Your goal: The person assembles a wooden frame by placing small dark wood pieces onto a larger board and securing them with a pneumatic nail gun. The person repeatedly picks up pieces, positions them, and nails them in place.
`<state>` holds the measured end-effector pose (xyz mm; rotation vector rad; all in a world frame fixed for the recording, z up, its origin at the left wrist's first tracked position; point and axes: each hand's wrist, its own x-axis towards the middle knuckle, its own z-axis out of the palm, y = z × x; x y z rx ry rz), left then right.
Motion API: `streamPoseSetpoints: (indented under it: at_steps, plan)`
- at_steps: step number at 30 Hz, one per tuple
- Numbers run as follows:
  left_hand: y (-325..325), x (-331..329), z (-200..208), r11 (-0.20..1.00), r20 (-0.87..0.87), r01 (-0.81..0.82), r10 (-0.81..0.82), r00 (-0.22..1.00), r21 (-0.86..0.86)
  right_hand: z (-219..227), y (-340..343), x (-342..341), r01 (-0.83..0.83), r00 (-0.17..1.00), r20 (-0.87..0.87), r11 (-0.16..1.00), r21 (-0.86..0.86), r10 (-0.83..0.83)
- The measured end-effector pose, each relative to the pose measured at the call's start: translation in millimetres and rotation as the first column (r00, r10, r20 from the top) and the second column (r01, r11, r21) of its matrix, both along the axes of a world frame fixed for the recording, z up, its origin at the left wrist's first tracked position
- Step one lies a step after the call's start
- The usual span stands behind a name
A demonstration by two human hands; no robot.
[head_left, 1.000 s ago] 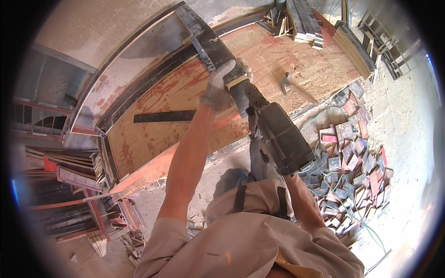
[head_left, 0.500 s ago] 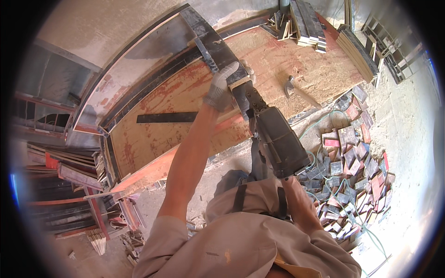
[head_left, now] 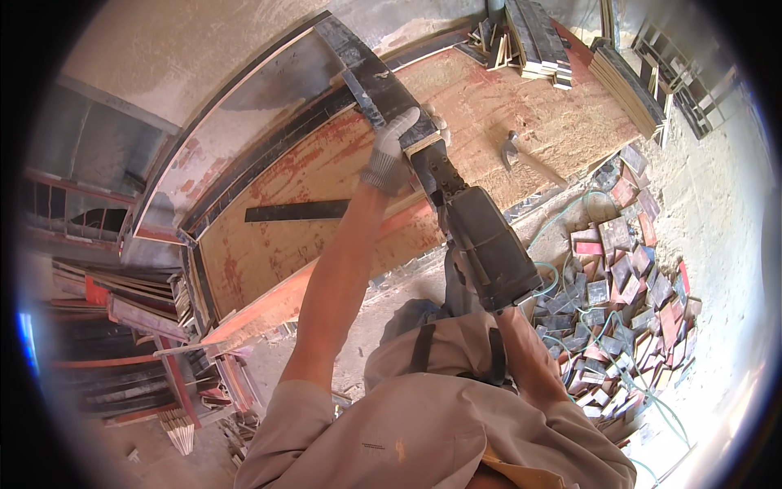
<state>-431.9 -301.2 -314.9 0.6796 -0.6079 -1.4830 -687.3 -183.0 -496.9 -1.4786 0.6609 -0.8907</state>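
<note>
My left hand [head_left: 394, 147], in a pale knitted glove, is closed round the near end of a long dark-faced board [head_left: 376, 75]. Gloved fingertips show along the board's right side. A black power tool [head_left: 489, 240] with a boxy body and narrow nose slants up to that same end. Its nose is at or very close to the board's cut edge; contact cannot be made out. My right forearm [head_left: 531, 359] runs up behind the tool, and my right hand, mostly hidden under the body, grips it. What kind of tool it is does not show clearly.
A hammer [head_left: 529, 160] and a dark strip [head_left: 295, 210] lie on the dusty wooden worktop [head_left: 285, 244]. Stacked boards [head_left: 538, 41] stand at its far right. A heap of wood offcuts [head_left: 619, 285], with a thin green hose [head_left: 590, 314] across it, covers the floor at right.
The view has shifted slightly. My left hand stays on the board's end, and the tool keeps nearly the same place beside it.
</note>
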Motion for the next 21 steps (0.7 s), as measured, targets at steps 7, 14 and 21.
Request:
streamPoseSetpoints:
  at_steps: [7,14,21]
  plan:
    - [0,-1,1,1.000,0.003,-0.006,0.006,1.000,-0.009,3,0,6,0.013,1.000,-0.004,1.000,0.009,-0.013]
    - [2,-1,4,0.999,-0.049,0.023,-0.021,0.999,0.034,21,14,-5,0.075,0.997,-0.029,0.996,0.054,-0.074]
    - [-6,15,10,0.955,-0.241,-0.031,0.106,0.965,0.294,107,-20,-45,0.141,0.990,-0.003,0.964,0.225,-0.144]
